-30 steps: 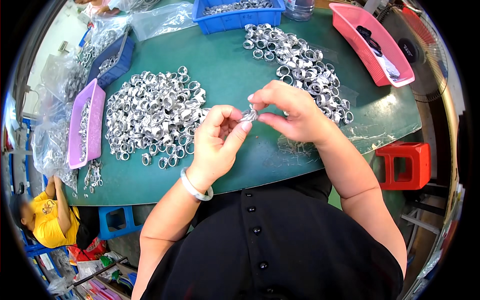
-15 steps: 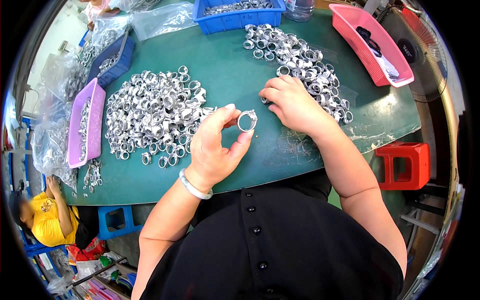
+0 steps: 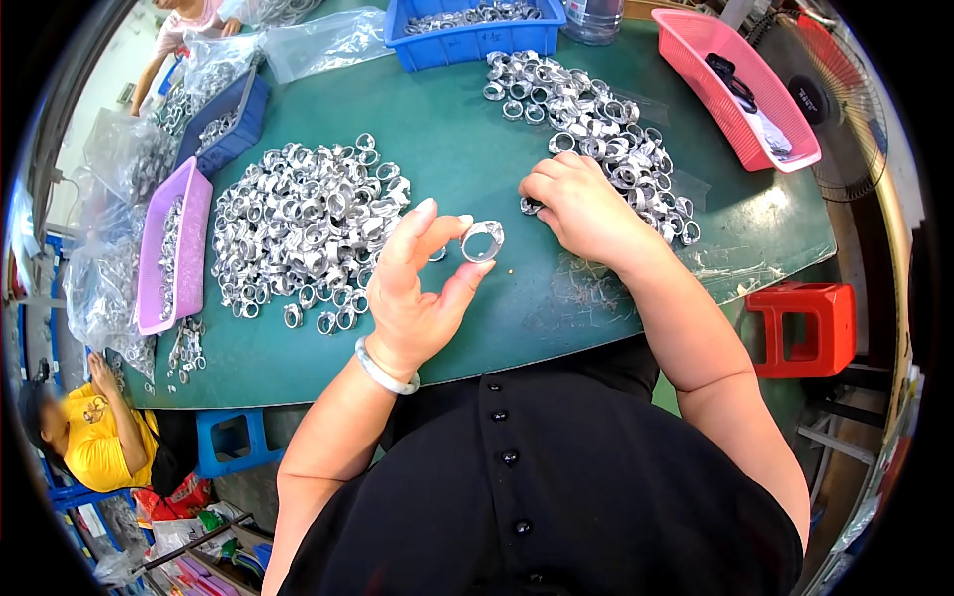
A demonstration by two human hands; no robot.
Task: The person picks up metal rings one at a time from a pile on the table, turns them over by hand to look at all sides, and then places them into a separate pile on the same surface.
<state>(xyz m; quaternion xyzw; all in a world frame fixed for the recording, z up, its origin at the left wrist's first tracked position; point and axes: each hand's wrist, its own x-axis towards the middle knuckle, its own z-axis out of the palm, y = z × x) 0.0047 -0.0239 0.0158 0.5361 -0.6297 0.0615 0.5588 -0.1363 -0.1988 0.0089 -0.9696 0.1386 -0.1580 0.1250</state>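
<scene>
My left hand (image 3: pixel 417 293) pinches a silver metal ring clamp (image 3: pixel 499 236) between thumb and fingertips, its opening facing me above the green table. Beyond and to the left of that hand spreads a large heap of similar ring clamps (image 3: pixel 308 219). My right hand (image 3: pixel 581 209) is low over the table with curled fingers. Another ring clamp (image 3: pixel 530 207) shows at its thumb and fingertips, partly hidden by them. Just past my right hand lies a second, longer pile of ring clamps (image 3: pixel 611 124).
A purple basket (image 3: pixel 199 219) and two blue bins (image 3: pixel 477 45) hold more metal parts. At the far right sit a pink basket (image 3: pixel 696 79) and a fan (image 3: pixel 845 99). A red stool (image 3: pixel 820 328) stands right of the table (image 3: pixel 447 119). A person in yellow (image 3: pixel 104 437) sits at left.
My left hand has shifted slightly left, and its ring clamp has turned a little. My right hand has barely moved. At the upper left, another person's arm reaches further into view.
</scene>
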